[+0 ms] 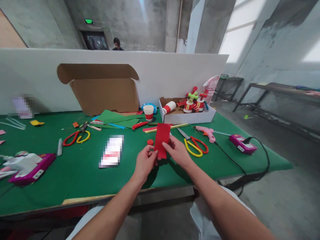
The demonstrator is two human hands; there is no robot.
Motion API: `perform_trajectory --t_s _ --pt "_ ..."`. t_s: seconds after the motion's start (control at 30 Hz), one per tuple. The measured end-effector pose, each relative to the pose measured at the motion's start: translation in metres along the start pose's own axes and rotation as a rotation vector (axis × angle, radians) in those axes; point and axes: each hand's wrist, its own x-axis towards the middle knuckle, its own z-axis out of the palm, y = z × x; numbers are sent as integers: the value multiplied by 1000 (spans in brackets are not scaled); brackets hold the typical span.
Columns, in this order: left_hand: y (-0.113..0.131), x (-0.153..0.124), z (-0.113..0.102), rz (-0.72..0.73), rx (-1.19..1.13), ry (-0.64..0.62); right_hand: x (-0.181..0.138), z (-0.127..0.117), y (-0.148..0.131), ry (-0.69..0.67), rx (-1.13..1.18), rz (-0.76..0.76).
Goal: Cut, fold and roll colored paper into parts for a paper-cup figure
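Observation:
A flat red strip of paper or felt [162, 136] is held up over the green table. My left hand [145, 160] is closed on its lower left edge, fingers pinched. On its right side, my right hand [178, 150] grips it between thumb and fingers. Just beyond my left hand lies a small round red piece [150, 142]. Scissors with yellow and red handles [193, 143] rest to the right of my right hand. Behind the strip are a red-handled cutter [140, 125] and thin yellow sticks [151, 130], partly hidden.
A white box [188, 118] holds paper-cup figures. Nearby are a paper cup [148, 112], a pink glue gun [206, 132] with a cord, and purple power blocks [242, 144]. Green sheets [112, 118], more scissors [77, 136] and an open cardboard box [105, 95] stand leftward. A person [117, 44] is behind the partition.

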Motion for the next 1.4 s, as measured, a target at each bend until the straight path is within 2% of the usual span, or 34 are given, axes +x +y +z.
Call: perform_trajectory --t_s 0.1,0.13,0.2,0.27,0.33,0.43,0.57,0.7,0.8,0.9,1.0,1.1,1.2,1.3,1.37,1.4 --pt "7 -1 -7 14 98 -37 13 -39 7 110 -493 -70" --pt "9 -1 -10 17 117 -55 17 -54 12 147 -676 -51" --pt "15 -4 -14 3 137 -97 24 -78 21 187 -956 102" --pt "19 -7 -18 -32 157 -162 28 -93 29 128 -1105 256" --pt "22 -9 -21 -69 192 -243 30 -98 33 19 -1162 343" --pt "23 -10 -25 -121 251 -299 31 -98 32 -82 -1172 372" --pt "19 -7 -27 -176 337 -253 32 -97 28 -113 -1169 389" --pt "13 -5 -27 -156 466 -258 32 -97 29 -98 -1161 427" --pt "9 -5 -29 14 626 -274 30 -94 27 -55 -1157 443" --pt "9 -5 -32 277 822 -150 28 -91 21 -2 -1158 433" --pt "10 -5 -37 409 897 -17 28 -93 11 111 -1112 435" --pt "11 -4 -40 451 819 2 26 -100 -1 238 -987 366" --pt "13 -5 -36 371 603 -31 19 -102 -15 189 -667 245" --pt "16 -11 -26 169 304 -163 11 -86 -29 65 -95 281" --pt "20 -16 -19 47 139 -331 5 -65 -36 -62 240 312" --pt "21 -19 -17 -1 84 -418 3 -53 -39 -118 331 325"
